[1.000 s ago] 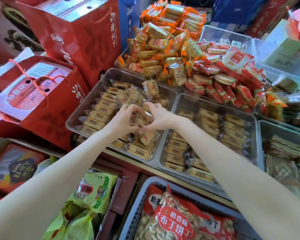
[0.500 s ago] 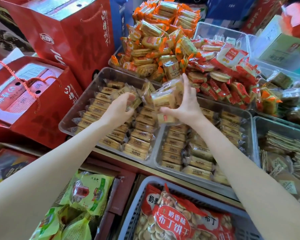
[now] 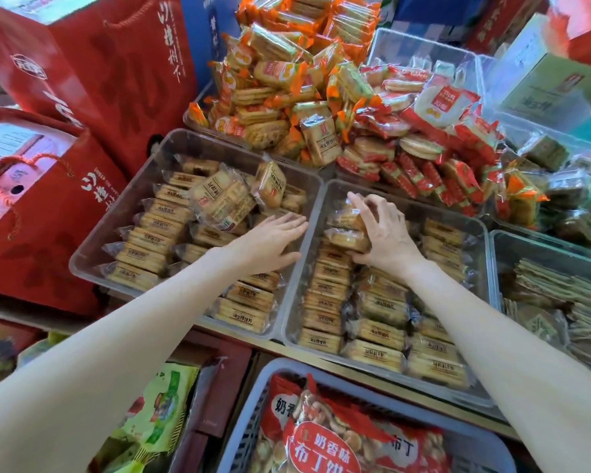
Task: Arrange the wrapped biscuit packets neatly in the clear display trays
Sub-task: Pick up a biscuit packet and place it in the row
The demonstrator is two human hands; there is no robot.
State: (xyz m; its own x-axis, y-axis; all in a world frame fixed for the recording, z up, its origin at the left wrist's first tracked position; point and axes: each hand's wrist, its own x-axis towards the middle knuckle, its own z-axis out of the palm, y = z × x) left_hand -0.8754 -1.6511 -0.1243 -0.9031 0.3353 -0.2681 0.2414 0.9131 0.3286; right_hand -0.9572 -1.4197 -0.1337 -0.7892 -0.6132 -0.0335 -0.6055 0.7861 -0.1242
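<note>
A blue basket (image 3: 249,404) of bagged biscuits sits nearest. Beyond it, the left hand (image 3: 270,240) lies flat, fingers straight, on packets in the left clear tray (image 3: 171,145). The right hand (image 3: 382,233) grips two wrapped biscuit packets (image 3: 347,227) atop rows in the right clear tray (image 3: 471,223).
</note>
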